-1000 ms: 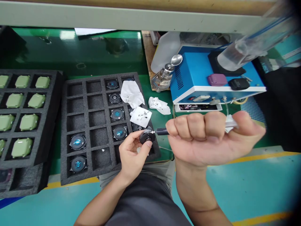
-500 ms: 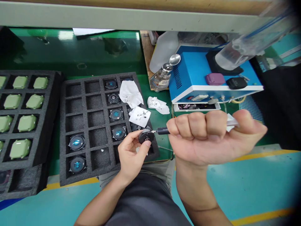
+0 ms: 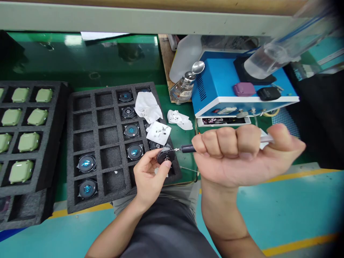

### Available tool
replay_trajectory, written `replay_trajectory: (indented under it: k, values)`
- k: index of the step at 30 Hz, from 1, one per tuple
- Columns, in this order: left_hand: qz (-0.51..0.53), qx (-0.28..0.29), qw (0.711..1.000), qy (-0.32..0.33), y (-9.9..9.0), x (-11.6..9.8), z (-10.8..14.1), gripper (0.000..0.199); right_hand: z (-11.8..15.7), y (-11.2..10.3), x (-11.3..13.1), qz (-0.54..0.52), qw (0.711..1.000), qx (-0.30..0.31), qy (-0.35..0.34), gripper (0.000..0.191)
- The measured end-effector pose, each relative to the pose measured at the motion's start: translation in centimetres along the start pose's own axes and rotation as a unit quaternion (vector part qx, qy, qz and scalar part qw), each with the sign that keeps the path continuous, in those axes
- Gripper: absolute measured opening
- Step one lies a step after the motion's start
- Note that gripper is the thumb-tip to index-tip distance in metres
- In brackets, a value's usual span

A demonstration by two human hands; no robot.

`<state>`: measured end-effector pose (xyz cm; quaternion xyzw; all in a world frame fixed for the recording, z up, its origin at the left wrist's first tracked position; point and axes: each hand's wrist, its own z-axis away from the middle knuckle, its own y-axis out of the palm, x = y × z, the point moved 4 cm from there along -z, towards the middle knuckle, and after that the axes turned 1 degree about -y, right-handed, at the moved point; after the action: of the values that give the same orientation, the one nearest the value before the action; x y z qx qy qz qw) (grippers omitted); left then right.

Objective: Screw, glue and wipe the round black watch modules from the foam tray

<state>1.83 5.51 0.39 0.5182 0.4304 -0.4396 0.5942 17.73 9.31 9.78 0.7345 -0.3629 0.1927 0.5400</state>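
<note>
Pinched between the thumb and fingers of my left hand (image 3: 150, 175) is a round black watch case (image 3: 166, 156), held above the near right part of a dark foam tray (image 3: 111, 141). My right hand (image 3: 236, 154) is wrapped in a fist around a dispensing syringe (image 3: 188, 148) with a dark barrel. Its thin tip points left and meets the upper right edge of the watch case; whether it touches is too small to tell. The syringe's pale rear end shows near my right thumb. Several similar watch cases (image 3: 135, 152) sit in the tray's compartments.
White tissues (image 3: 148, 106) with dark bits lie over the tray's right side, another tissue (image 3: 179, 119) beside it. A metal-capped bottle (image 3: 184, 87) and blue machine (image 3: 247, 104) stand behind my right hand. At left, another foam tray (image 3: 32, 150) holds green square cases (image 3: 28, 142).
The whole view has shifted slightly, so the trays appear a little further left. Both hands keep the same grips, with the syringe tip still at the watch case's edge.
</note>
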Motion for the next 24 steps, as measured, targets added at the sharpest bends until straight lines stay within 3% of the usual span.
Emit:
replay_trajectory:
  k: [3,8,14,24]
  values:
    - [-0.002,-0.005,1.000,-0.002,0.0,0.0,0.0,0.025,0.0,-0.3,0.3,0.005,1.000,-0.009,-0.003,0.058]
    - [0.012,-0.014,1.000,-0.020,0.0,0.0,0.0,0.028,0.2,-1.3,0.9,0.025,0.997,-0.076,-0.017,0.064]
    - [0.014,-0.011,0.999,-0.036,0.0,0.1,0.1,0.030,0.5,-2.0,1.0,0.002,0.997,-0.074,-0.030,0.065]
    - [0.026,-0.003,0.999,-0.035,0.0,0.1,0.2,0.028,0.6,-0.1,1.0,0.044,0.991,-0.127,0.005,0.069]
